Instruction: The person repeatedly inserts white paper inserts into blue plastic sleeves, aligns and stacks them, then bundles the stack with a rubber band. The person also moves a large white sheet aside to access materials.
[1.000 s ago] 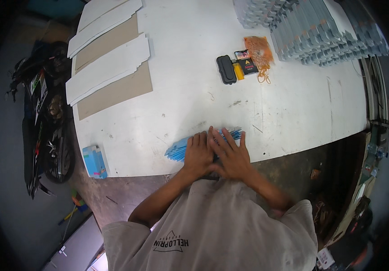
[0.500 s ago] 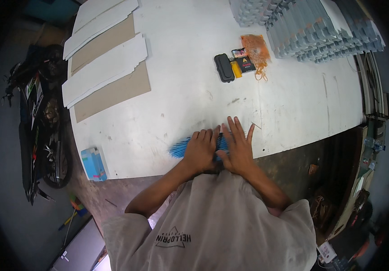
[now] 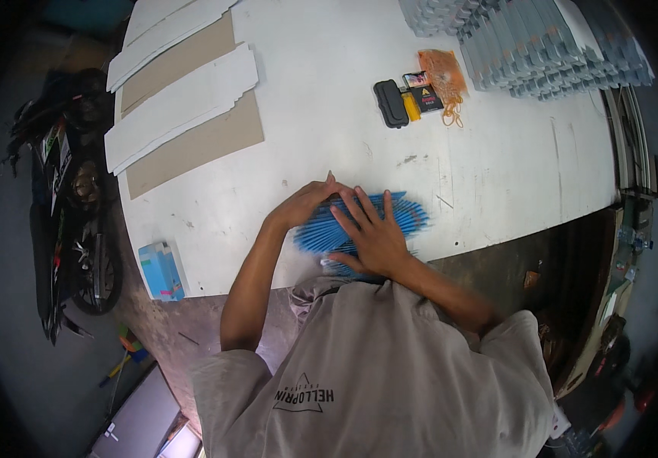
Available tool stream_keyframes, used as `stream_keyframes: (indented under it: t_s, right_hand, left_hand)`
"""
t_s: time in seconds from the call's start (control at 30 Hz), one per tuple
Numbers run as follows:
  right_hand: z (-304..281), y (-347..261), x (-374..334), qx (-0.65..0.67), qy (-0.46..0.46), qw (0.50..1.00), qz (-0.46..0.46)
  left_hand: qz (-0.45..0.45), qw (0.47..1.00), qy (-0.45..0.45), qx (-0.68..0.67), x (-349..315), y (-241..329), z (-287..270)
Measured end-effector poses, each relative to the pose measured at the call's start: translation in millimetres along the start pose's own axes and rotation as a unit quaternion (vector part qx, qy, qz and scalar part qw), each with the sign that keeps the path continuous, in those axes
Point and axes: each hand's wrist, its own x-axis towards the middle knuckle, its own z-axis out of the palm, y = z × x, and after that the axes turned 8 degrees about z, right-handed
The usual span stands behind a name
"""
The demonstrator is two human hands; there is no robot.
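A fanned stack of thin blue sheets [image 3: 405, 214] lies on the white table [image 3: 329, 114] close to its near edge. My right hand [image 3: 371, 237] presses flat on top of the stack with its fingers spread apart. My left hand [image 3: 306, 202] rests on the stack's left end, its fingers curled over the far edge of the sheets. Both forearms reach in from my grey shirt below. Much of the blue stack is hidden under my hands.
White and brown cardboard strips [image 3: 184, 107] lie at the far left. A black case [image 3: 390, 103], small boxes and orange rubber bands [image 3: 443, 76] sit in the middle back. Rows of grey-blue stacks [image 3: 543, 38] fill the far right. A small blue box [image 3: 161, 271] sits at the near left corner. A motorbike [image 3: 69, 198] stands left.
My hands have moved up and left over the blue sheets, and the stack now fans out further to the right. The right hand's fingers have spread wider.
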Motion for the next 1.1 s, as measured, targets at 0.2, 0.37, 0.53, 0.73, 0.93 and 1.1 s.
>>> stream_keyframes:
  t_s: [0.2, 0.37, 0.53, 0.73, 0.93, 1.1]
  right_hand:
    - [-30.4, -26.1, -6.3, 0.042, 0.006, 0.999, 0.027]
    - [-17.5, 0.4, -28.8, -0.017, -0.036, 0.998, 0.04]
    - [-13.3, 15.6, -58.5, -0.023, -0.056, 0.998, 0.022]
    - [-11.0, 15.3, -78.2, -0.023, -0.059, 0.998, 0.026]
    - [-61.6, 60.3, -73.1, 0.144, 0.106, 0.978, 0.107]
    - [-37.5, 117.4, -83.8, 0.346, 0.132, 0.908, 0.198]
  left_hand:
    - [0.023, 0.998, 0.059, 0.011, -16.9, -8.3, 14.3]
    - [0.07, 0.996, 0.029, 0.037, -19.3, -14.6, 16.3]
    - [0.003, 0.999, 0.045, -0.005, -29.1, -4.3, 28.7]
    - [0.038, 0.998, 0.058, 0.012, -33.5, -18.0, 43.7]
    - [0.044, 0.996, 0.08, 0.009, -34.6, -20.9, 43.8]
    - [0.042, 0.996, 0.082, 0.0, -31.5, -11.2, 48.5]
